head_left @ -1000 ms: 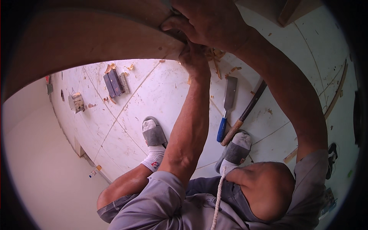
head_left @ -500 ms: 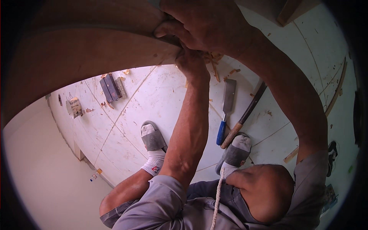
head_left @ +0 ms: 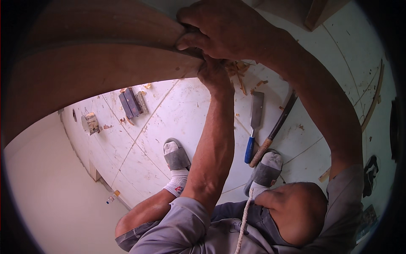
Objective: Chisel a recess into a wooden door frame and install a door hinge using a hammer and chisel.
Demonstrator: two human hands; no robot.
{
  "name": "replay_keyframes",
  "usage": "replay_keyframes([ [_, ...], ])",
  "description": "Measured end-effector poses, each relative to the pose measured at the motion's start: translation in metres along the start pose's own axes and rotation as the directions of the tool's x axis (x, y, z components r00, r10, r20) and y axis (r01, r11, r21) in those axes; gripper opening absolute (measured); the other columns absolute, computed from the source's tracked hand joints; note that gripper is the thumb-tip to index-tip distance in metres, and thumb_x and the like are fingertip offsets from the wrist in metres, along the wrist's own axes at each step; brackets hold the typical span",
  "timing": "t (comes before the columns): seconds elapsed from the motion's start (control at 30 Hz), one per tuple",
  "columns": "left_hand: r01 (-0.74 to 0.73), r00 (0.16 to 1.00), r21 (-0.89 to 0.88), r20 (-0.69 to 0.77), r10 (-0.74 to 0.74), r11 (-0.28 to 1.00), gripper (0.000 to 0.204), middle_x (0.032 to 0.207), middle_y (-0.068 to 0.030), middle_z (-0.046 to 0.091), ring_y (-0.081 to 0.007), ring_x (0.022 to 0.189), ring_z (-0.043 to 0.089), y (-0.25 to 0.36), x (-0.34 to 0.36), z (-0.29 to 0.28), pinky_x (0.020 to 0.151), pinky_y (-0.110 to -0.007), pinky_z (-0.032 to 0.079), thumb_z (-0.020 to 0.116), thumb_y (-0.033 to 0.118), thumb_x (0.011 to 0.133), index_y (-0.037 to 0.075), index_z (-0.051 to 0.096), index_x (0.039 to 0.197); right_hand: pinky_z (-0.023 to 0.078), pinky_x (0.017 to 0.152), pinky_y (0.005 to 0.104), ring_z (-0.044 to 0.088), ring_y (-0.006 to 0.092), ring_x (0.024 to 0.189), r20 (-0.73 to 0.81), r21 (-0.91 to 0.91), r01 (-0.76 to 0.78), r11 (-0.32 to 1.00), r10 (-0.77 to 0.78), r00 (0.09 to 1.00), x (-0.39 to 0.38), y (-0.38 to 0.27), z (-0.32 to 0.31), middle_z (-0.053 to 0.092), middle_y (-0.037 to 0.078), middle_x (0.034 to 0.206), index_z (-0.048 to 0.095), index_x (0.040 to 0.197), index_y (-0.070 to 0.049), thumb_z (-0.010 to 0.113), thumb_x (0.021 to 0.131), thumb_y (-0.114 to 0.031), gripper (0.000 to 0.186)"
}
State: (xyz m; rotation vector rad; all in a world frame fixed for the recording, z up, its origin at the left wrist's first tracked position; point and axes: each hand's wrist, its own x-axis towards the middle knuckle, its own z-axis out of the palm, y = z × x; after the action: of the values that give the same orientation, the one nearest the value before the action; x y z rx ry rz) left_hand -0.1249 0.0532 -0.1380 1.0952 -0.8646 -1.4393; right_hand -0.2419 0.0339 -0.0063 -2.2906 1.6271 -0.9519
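On the tiled floor (head_left: 186, 111), a blue-handled chisel (head_left: 256, 111) lies beside a dark bar with a light-brown grip (head_left: 261, 153). Farther out, the left hand (head_left: 216, 77) meets the end of a brown wooden panel (head_left: 114, 63), which spans the upper left; its fingers are hidden, so I cannot tell its grip. The right hand (head_left: 211, 36) touches that end too, thumb and forefinger parted, any pinch unclear.

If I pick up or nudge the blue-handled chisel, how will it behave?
The chisel is probably stiff: its metal blade lies straight in line with the blue handle. Lying on its broad, flat blade, it seems unlikely to roll. A sideways nudge could bump the tan-gripped tool close beside it.
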Motion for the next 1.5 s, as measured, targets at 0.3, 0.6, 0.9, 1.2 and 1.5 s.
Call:
replay_keyframes([
  [0.3, -0.197, 0.977, 0.254, 0.137, 0.166, 0.947, 0.051, 0.108, -0.0141, 0.060, -0.0204, 0.098, 0.061, -0.007, 0.012, -0.019, 0.080, -0.034, 0.054, 0.046, 0.043, 0.098, -0.004, 0.050, 0.119, 0.054, 0.065, 0.0404, 0.068, 0.0309, 0.070, 0.062, -0.204, -0.068, 0.977, 0.082, 0.995, 0.001, -0.021, -0.009, 0.065, 0.019, 0.073, 0.062, 0.084, 0.001, 0.066, 0.082, -0.028, 0.030],
  [0.6, 0.079, 0.995, 0.054, 0.059, -0.082, 0.995, 0.045, 0.110, -0.0091, 0.055, -0.0193, 0.096, 0.059, 0.004, 0.003, -0.010, 0.079, -0.032, 0.053, 0.053, 0.034, 0.097, -0.003, 0.048, 0.123, 0.050, 0.065, 0.0412, 0.064, 0.0291, 0.069, -0.152, -0.061, -0.168, 0.984, 0.157, 0.976, -0.018, -0.001, 0.020, 0.061, 0.011, 0.068, 0.060, 0.077, -0.004, 0.071, 0.077, -0.033, 0.031],
  [0.9, -0.072, 0.990, 0.274, 0.140, 0.034, 0.959, 0.024, 0.105, -0.0054, 0.054, -0.0123, 0.094, 0.056, -0.008, 0.012, -0.025, 0.075, -0.027, 0.050, 0.055, 0.015, 0.092, 0.002, 0.052, 0.113, 0.051, 0.064, 0.0400, 0.064, 0.0285, 0.067, -0.132, -0.033, -0.162, 0.986, 0.156, 0.979, -0.018, 0.000, 0.027, 0.061, 0.011, 0.068, 0.058, 0.075, -0.004, 0.069, 0.079, -0.028, 0.027],
  [1.2, -0.009, 0.991, 0.229, 0.131, -0.022, 0.973, 0.039, 0.109, -0.0071, 0.054, -0.0168, 0.095, 0.058, 0.005, 0.003, -0.020, 0.081, -0.034, 0.049, 0.048, 0.035, 0.098, 0.003, 0.048, 0.121, 0.052, 0.068, 0.0402, 0.066, 0.0291, 0.073, -0.117, 0.037, -0.145, 0.989, 0.148, 0.982, -0.018, 0.000, 0.024, 0.064, 0.012, 0.071, 0.062, 0.080, -0.004, 0.070, 0.079, -0.029, 0.026],
  [1.5, 0.136, 0.982, 0.240, 0.092, -0.162, 0.961, 0.061, 0.126, -0.0146, 0.052, -0.0254, 0.112, 0.056, 0.017, 0.005, -0.010, 0.096, -0.038, 0.047, 0.043, 0.051, 0.097, 0.002, 0.041, 0.131, 0.052, 0.076, 0.0375, 0.066, 0.0289, 0.084, 0.032, 0.333, -0.320, 0.887, 0.329, 0.944, -0.051, 0.024, 0.025, 0.067, 0.014, 0.091, 0.064, 0.099, -0.004, 0.071, 0.078, -0.024, 0.030],
])
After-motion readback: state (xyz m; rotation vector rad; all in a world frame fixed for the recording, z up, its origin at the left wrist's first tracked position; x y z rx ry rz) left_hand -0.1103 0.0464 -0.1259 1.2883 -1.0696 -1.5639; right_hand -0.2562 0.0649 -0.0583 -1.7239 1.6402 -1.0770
